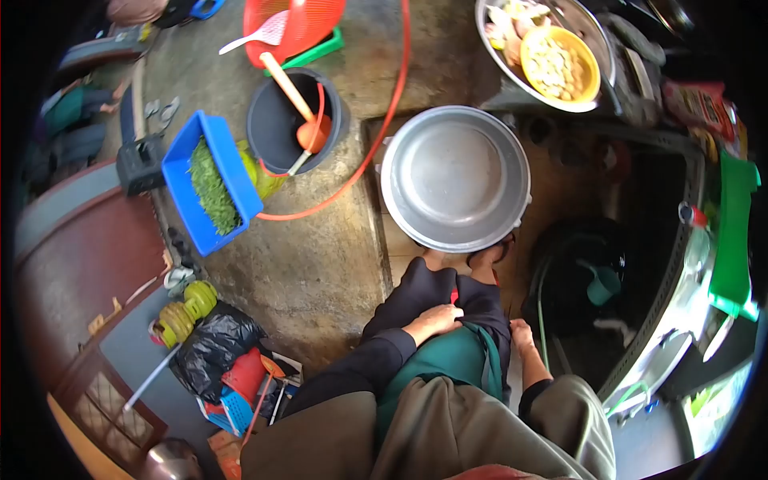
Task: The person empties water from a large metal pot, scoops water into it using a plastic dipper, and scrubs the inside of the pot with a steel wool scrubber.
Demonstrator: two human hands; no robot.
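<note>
My left hand (434,322) rests against the front of my dark trousers (416,300), just above the green apron (436,360). Its fingers are curled in, and whatever they hold is hidden. Down at my right side, my right hand (523,337) lies close beside the trouser leg, fingers bent; I cannot make out what is in them. A large round aluminium pot (452,176) stands on the tiled floor before my feet, with nothing visible inside. Both hands are apart from it.
To the left are a black bucket (268,120) with an orange dipper (314,133), a blue basin (178,162) of chopped greens and a red hose (356,178). A yellow bowl (593,60) sits in a metal basin (604,40) at upper right. A dark tub (560,264) stands right.
</note>
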